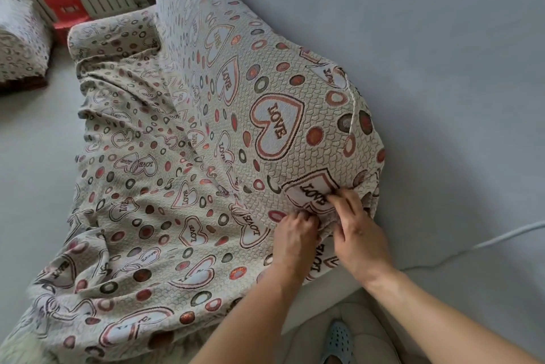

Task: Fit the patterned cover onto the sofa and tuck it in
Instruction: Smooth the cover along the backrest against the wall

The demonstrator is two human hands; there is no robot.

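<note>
We are pinching the patterned cover (pixel 206 133) at the sofa's near arm; our left hand (pixel 295 235) and right hand (pixel 358 234) are each holding bunched fabric in their grip.

Beige heart-and-circle "LOVE" patterned cover (pixel 236 115) draped over the sofa, seat part rumpled, perhaps untucked.

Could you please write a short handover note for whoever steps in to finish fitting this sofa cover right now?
Left hand: grips a bunched fold of the patterned cover at the near corner of the sofa.
Right hand: pinches the same fold beside it, over a LOVE heart.
Done: cover is draped over the backrest, the far armrest and the seat.
Left: seat fabric lies wrinkled and loose, and its front edge hangs free. Smooth it, pull this corner down and tuck in the edges.
</note>
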